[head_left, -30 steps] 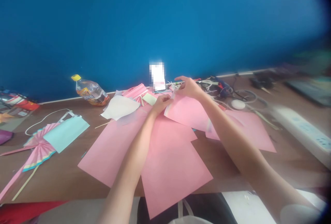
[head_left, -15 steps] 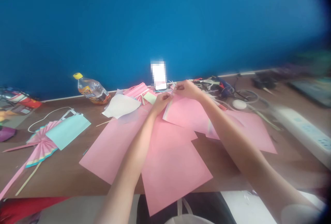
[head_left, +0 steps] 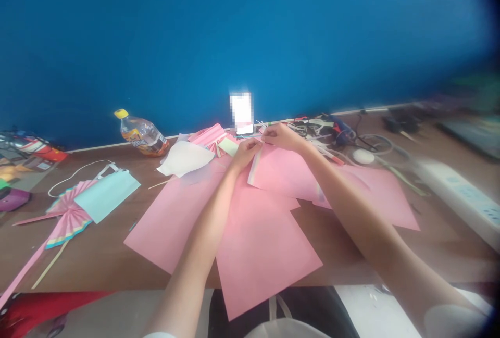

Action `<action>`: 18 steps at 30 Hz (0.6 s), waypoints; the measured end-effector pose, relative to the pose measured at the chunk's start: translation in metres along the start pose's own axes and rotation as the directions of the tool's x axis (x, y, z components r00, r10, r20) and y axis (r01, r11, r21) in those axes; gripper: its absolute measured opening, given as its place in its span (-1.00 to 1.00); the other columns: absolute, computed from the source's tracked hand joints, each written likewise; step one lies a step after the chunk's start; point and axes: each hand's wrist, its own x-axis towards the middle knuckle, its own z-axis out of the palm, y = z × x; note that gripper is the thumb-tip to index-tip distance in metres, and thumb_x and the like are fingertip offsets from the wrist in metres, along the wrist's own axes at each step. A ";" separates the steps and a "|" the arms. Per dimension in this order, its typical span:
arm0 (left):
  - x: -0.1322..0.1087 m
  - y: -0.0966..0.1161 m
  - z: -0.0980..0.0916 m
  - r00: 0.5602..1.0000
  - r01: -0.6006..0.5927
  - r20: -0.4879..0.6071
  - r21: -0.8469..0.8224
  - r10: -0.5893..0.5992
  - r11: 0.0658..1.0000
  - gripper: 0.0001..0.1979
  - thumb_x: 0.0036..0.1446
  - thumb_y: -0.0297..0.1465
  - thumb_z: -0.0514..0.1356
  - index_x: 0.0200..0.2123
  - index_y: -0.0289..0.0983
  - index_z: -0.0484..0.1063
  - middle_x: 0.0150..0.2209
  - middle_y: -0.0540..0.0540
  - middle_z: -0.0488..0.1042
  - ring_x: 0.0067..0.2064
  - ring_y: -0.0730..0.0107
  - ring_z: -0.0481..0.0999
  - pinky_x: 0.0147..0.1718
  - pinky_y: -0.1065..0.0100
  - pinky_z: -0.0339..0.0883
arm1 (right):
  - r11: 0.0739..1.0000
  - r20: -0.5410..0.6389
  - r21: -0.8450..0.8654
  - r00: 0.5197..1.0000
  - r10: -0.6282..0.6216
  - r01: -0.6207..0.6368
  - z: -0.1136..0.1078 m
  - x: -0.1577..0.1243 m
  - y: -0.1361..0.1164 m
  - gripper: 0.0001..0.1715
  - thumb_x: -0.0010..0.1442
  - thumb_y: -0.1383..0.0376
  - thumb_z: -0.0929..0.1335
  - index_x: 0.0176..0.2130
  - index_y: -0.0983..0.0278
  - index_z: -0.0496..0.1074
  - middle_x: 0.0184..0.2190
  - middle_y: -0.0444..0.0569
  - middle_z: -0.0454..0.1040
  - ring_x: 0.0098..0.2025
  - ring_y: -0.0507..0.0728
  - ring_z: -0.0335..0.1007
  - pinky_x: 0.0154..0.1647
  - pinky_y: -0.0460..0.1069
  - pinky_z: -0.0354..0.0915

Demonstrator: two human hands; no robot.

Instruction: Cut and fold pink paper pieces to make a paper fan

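Observation:
A pink sheet of paper (head_left: 287,169) with pale strips along its left edge lies under my hands. My left hand (head_left: 247,152) pinches the top of that edge, fingertips pressed together. Close beside it, my right hand (head_left: 279,137) bends over the same corner with its fingers closed on the paper. The fingertips nearly meet, and anything small between them is hidden. Beneath my arms spread more pink sheets (head_left: 269,254), overlapping and reaching past the table's front edge. A folded pink paper piece (head_left: 207,135) and a white sheet (head_left: 185,159) lie left of my hands.
A bottle with a yellow cap (head_left: 142,137) leans at the back left. A pink pleated paper fan (head_left: 72,210) and a light-blue face mask (head_left: 107,196) lie left. A bright phone (head_left: 242,114) stands by the wall. Cables, paper scraps and a white power strip (head_left: 457,192) fill the right.
My right hand has shifted slightly down and its fingers now curl lower over the paper's corner. My left hand stays at the edge. The whole view has moved a little.

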 end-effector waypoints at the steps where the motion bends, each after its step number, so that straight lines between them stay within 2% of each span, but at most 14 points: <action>1: 0.000 0.000 0.000 1.000 -0.010 -0.009 0.007 0.010 1.000 -0.80 0.08 -0.27 0.17 -0.41 -0.31 0.43 -0.43 0.01 0.39 -0.35 0.46 0.32 -0.27 0.39 0.17 | 1.000 0.002 0.001 1.000 0.005 -0.005 0.001 0.000 0.001 -0.72 0.04 0.16 0.29 -0.45 0.33 0.45 -0.57 -0.14 0.32 -0.51 -0.02 0.11 -0.47 -0.08 0.02; 5: 0.001 0.001 0.000 0.999 -0.026 -0.025 0.000 0.026 1.000 -0.82 0.08 -0.30 0.17 -0.41 -0.30 0.44 -0.40 -0.01 0.41 -0.30 0.42 0.35 -0.23 0.39 0.19 | 0.999 -0.002 -0.003 0.999 0.045 -0.045 0.004 0.001 0.005 -0.70 0.04 0.16 0.29 -0.39 0.32 0.48 -0.53 -0.11 0.39 -0.48 0.01 0.16 -0.45 -0.09 0.07; 11: 0.002 -0.001 -0.001 0.999 -0.045 0.002 0.037 0.045 0.998 -0.71 0.15 -0.18 0.13 -0.38 -0.30 0.46 -0.40 -0.03 0.42 -0.30 0.40 0.35 -0.25 0.38 0.20 | 0.997 -0.047 0.048 0.997 0.066 -0.064 0.009 0.001 0.007 -0.70 0.04 0.16 0.30 -0.40 0.35 0.46 -0.51 -0.09 0.43 -0.45 0.03 0.24 -0.42 -0.09 0.14; 15: 0.003 -0.004 -0.001 0.998 -0.069 0.013 0.048 0.069 0.996 -0.73 0.14 -0.21 0.14 -0.36 -0.31 0.47 -0.38 -0.03 0.43 -0.30 0.41 0.36 -0.25 0.39 0.20 | 0.992 -0.019 0.087 0.996 0.089 -0.087 0.002 0.000 0.005 -0.71 0.08 0.17 0.30 -0.36 0.35 0.47 -0.50 -0.06 0.47 -0.49 0.01 0.26 -0.46 -0.10 0.15; 17: 0.003 -0.005 0.000 0.998 -0.059 0.008 0.050 0.058 0.997 -0.74 0.15 -0.22 0.14 -0.38 -0.31 0.45 -0.40 -0.01 0.42 -0.32 0.43 0.35 -0.27 0.40 0.18 | 0.988 -0.089 0.097 0.988 0.126 -0.117 -0.009 0.000 0.007 -0.70 0.11 0.18 0.28 -0.30 0.35 0.46 -0.46 -0.03 0.50 -0.49 0.02 0.30 -0.45 -0.10 0.18; 18: 0.004 -0.006 0.000 0.998 -0.055 -0.002 0.055 0.055 0.997 -0.74 0.15 -0.22 0.14 -0.39 -0.31 0.45 -0.41 -0.01 0.41 -0.33 0.44 0.34 -0.28 0.41 0.18 | 0.989 -0.167 0.082 0.976 0.137 -0.125 -0.016 0.000 0.010 -0.70 0.12 0.20 0.27 -0.27 0.35 0.46 -0.43 -0.01 0.52 -0.46 0.03 0.33 -0.42 -0.09 0.20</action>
